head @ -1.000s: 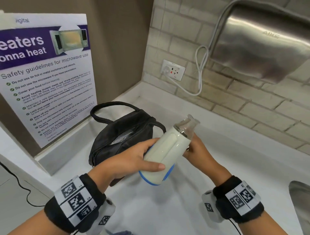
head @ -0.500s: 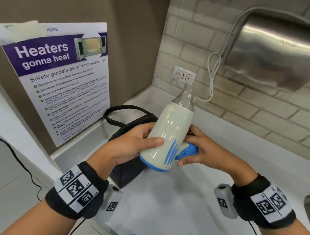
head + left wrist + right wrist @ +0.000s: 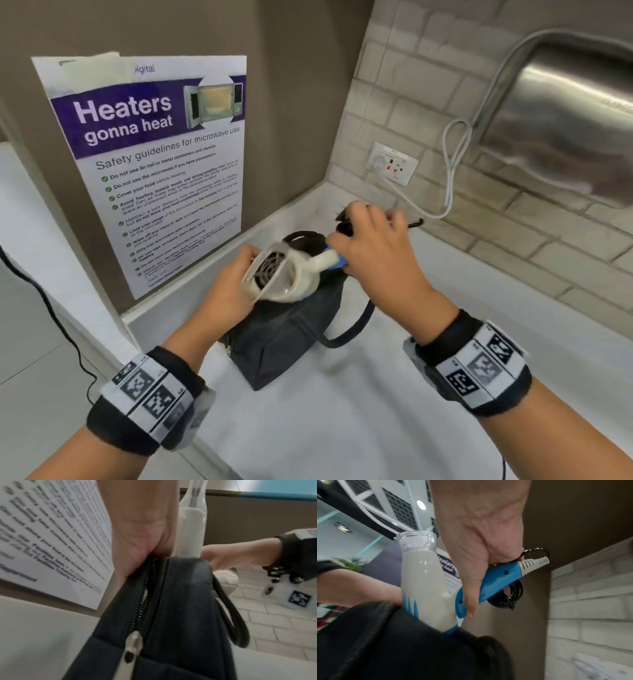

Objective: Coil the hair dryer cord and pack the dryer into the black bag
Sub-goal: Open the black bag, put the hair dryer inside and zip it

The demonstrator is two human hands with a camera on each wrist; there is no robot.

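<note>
— While the black bag (image 3: 287, 342) stands on the white surface (image 3: 376, 411), where is the hair dryer (image 3: 291, 277)?

— Its back end sits in the bag's opening, nozzle up. The left hand (image 3: 233, 287) curls at its body and the bag's edge. The right hand (image 3: 373, 253) clamps the blue handle (image 3: 496, 577) and coiled cord (image 3: 510, 595).

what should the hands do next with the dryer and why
Probably push the hair dryer further down into the black bag. Only its rear end sits in the open zip; the nozzle points up. The right hand grips the blue handle with the coiled cord, and the left hand steadies the body at the opening.
</note>
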